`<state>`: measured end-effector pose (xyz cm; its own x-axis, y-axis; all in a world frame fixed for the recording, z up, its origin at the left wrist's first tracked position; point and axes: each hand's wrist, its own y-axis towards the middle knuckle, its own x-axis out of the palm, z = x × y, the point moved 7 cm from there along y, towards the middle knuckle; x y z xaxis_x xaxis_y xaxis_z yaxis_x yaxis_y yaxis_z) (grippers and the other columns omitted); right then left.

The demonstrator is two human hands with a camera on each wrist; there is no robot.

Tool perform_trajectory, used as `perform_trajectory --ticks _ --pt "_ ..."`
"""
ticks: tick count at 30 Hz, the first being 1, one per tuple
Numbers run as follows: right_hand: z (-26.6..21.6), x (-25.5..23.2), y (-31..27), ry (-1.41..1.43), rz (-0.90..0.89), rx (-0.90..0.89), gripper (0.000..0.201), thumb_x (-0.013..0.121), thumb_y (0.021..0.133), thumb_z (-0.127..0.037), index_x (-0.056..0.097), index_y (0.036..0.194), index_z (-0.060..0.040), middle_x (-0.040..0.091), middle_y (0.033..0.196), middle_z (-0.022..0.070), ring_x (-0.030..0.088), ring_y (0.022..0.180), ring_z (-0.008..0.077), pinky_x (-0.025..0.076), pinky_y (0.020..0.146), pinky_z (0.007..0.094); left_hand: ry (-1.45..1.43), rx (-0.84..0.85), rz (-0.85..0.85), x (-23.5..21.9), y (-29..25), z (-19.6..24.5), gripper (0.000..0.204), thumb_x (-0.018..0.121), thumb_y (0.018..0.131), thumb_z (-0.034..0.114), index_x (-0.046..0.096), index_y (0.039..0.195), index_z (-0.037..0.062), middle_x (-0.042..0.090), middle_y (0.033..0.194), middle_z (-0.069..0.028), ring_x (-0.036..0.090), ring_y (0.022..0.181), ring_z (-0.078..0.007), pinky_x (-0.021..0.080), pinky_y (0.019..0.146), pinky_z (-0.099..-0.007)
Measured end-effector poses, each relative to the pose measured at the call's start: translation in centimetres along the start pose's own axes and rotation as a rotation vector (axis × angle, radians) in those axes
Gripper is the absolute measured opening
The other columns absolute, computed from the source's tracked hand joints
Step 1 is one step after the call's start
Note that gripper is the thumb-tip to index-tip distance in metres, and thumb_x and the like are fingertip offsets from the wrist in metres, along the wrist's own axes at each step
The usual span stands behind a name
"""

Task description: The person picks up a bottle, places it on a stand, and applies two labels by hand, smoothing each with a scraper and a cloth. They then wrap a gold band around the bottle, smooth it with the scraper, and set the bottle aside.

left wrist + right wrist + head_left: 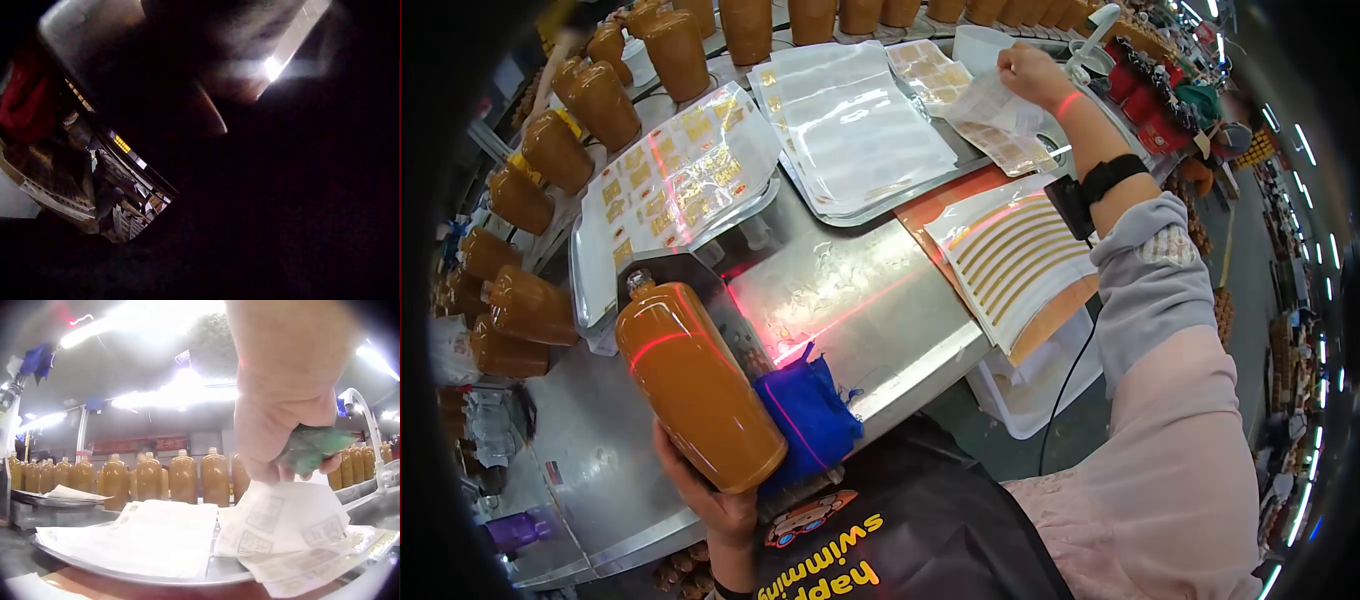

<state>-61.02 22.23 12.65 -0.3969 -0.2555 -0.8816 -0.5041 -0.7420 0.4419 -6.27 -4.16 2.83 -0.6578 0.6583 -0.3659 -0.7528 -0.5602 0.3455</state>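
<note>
A glossy brown bottle (700,385) lies tilted at the front of the metal worktable, its neck pointing away. My left hand (718,505) holds it around the lower end, with part of the fingers hidden beneath it. The left wrist view is mostly dark. Over the far right of the table, my right hand (1032,76) pinches a thin printed decal sheet (275,515), one end raised above other printed sheets (312,569). Against the fingers of this hand sits a crumpled-looking green piece (315,449). A blue cloth (808,415) is bunched beside the bottle.
White sheets (850,130) lie stacked on a metal tray, and gold-patterned sheets (670,170) on another. Gold-striped sheets (1025,255) overhang the table's front edge. Brown bottles (675,55) line the back and left. A white tap (1095,30) stands back right, above a white bin (1040,400).
</note>
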Motion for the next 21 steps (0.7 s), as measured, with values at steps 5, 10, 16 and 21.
perform_trajectory --ticks 5,10,16,21 --pt "-4.0 -8.6 1.9 -0.249 0.134 -0.211 0.007 0.059 0.076 -0.008 0.065 0.074 -0.005 0.061 0.095 0.0137 0.058 0.097 0.0353 0.05 0.082 0.043 0.01 0.031 -0.031 0.2 0.3 0.5 0.095 0.06 0.09 0.053 0.015 0.152 -0.003 0.025 0.155 -0.0174 0.029 0.142 -0.0277 0.025 0.115 -0.0399" --pt "-4.6 -8.8 -4.9 -0.173 0.102 -0.394 0.01 0.067 0.074 -0.003 0.059 0.08 -0.0052 0.058 0.104 0.0111 0.057 0.105 0.031 0.05 0.085 0.0423 0.022 0.002 0.007 0.1 0.2 0.3 0.103 0.064 0.086 0.058 0.014 0.151 -0.0041 0.029 0.153 -0.0184 0.032 0.14 -0.0289 0.026 0.114 -0.0409" --pt "-1.1 -1.3 -13.6 0.164 -0.113 -0.058 0.004 0.062 0.082 -0.009 0.065 0.084 -0.0075 0.061 0.099 0.0089 0.058 0.098 0.0298 0.051 0.078 0.0415 0.02 0.022 -0.009 0.0 0.1 0.2 0.102 0.061 0.087 0.06 0.015 0.151 -0.0035 0.027 0.154 -0.0173 0.031 0.141 -0.0281 0.025 0.115 -0.0405" --pt "9.4 3.7 -18.1 0.444 -0.3 0.95 0.023 0.062 0.088 -0.03 0.067 0.092 -0.0076 0.061 0.09 0.0104 0.057 0.085 0.024 0.047 0.065 0.0437 -0.04 -0.018 0.034 0.2 0.0 0.2 0.107 0.066 0.083 0.061 0.015 0.151 -0.0042 0.031 0.151 -0.0179 0.034 0.139 -0.0286 0.027 0.114 -0.0407"
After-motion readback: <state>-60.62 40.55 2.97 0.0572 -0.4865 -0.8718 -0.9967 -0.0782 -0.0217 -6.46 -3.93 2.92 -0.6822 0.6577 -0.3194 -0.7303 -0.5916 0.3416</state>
